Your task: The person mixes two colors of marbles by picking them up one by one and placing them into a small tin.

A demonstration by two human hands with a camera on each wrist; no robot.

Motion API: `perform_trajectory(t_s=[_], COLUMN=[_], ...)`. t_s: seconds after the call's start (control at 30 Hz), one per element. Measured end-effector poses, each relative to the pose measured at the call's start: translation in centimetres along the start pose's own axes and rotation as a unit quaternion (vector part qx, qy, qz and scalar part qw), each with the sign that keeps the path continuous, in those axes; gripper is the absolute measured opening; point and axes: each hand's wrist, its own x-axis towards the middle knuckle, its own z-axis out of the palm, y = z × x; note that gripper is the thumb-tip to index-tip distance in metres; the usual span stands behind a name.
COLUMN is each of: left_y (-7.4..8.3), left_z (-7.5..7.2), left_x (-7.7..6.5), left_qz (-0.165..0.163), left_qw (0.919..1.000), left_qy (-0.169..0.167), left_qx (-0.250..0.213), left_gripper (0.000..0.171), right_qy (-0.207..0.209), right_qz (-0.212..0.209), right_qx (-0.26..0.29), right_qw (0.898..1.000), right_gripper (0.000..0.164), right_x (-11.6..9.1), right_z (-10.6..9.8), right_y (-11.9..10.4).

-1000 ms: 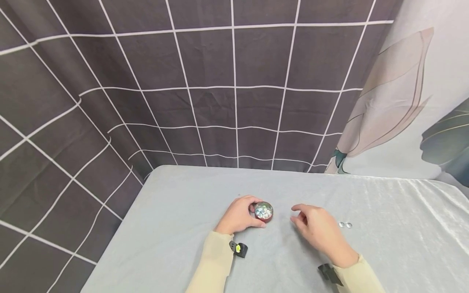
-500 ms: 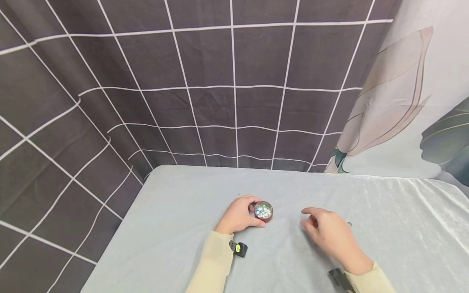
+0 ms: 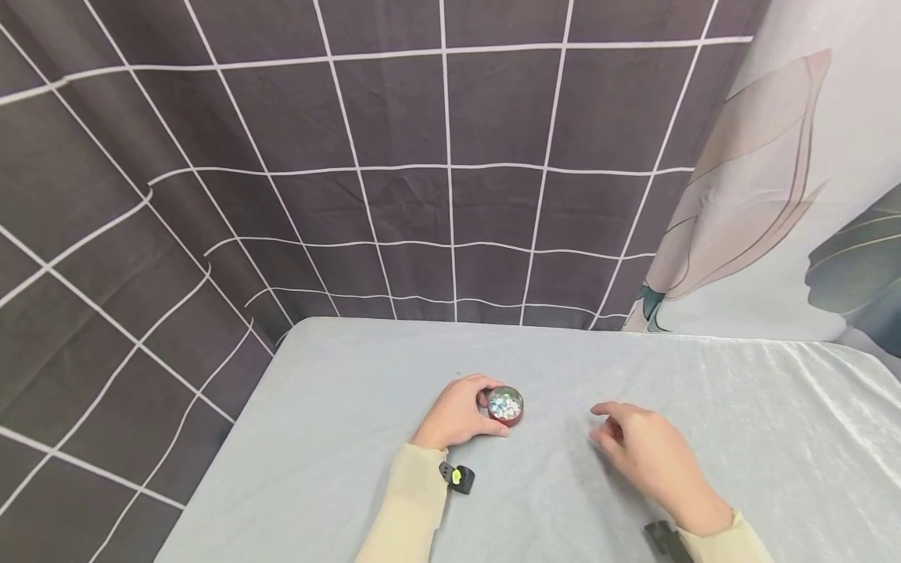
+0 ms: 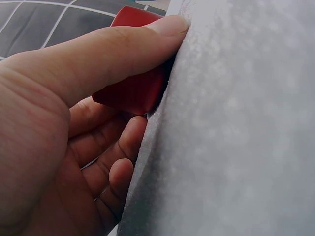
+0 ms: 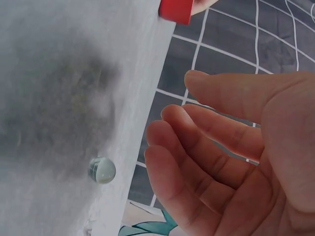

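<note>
A small round red bowl [image 3: 519,418] stands on the grey cloth in the head view, with shiny clear and bluish pieces [image 3: 504,404] inside. My left hand [image 3: 454,413] grips its left side, thumb along the near side and fingers behind. The left wrist view shows the thumb across the red wall [image 4: 130,93]. My right hand [image 3: 646,453] hovers to the right of the bowl, fingers loosely bent and nothing between them. Below its fingertips in the right wrist view, a clear glass bead [image 5: 102,170] lies on the cloth; the hand hides it in the head view.
A second clear piece [image 5: 88,227] shows at the bottom edge of the right wrist view. The grey cloth [image 3: 352,367] covers the table. Behind stands a dark curtain [image 3: 394,203] with white grid lines, and a leaf-printed curtain [image 3: 746,258] hangs at the right.
My right hand has moved to the right, away from the bowl, and now covers the two clear beads seen earlier in the head view. The left hand and bowl have stayed in place.
</note>
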Motion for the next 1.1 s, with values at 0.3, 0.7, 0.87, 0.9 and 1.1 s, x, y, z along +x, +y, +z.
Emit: perform_trajectory(t_s=[0.3, 0.7, 0.87, 0.9, 1.1], left_y=[0.0, 0.0, -0.1, -0.1, -0.1], left_z=[-0.1, 0.0, 0.1, 0.0, 0.1], left_x=[0.0, 0.1, 0.1, 0.0, 0.0], left_qz=[-0.002, 0.0, -0.002, -0.002, -0.006], left_qw=[1.0, 1.0, 1.0, 1.0, 1.0], left_qy=[0.0, 0.001, 0.0, -0.001, -0.003], left_qx=[-0.003, 0.0, 0.003, 0.003, 0.004], left_gripper=[0.06, 0.06, 0.061, 0.061, 0.061], right_qy=[-0.009, -0.039, -0.035, -0.035, -0.038], right_qz=[0.012, 0.03, 0.034, 0.034, 0.038], right_qx=[-0.008, -0.013, -0.017, -0.016, -0.013], right_qw=[1.0, 0.999, 0.999, 0.999, 0.998], right_gripper=[0.028, 0.035, 0.032, 0.032, 0.032], right_x=[-0.6, -1.1, -1.4, -1.5, -1.8], right_z=[-0.1, -0.6, -0.6, -0.6, -0.7], right_y=[0.6, 1.7, 2.0, 2.1, 2.6])
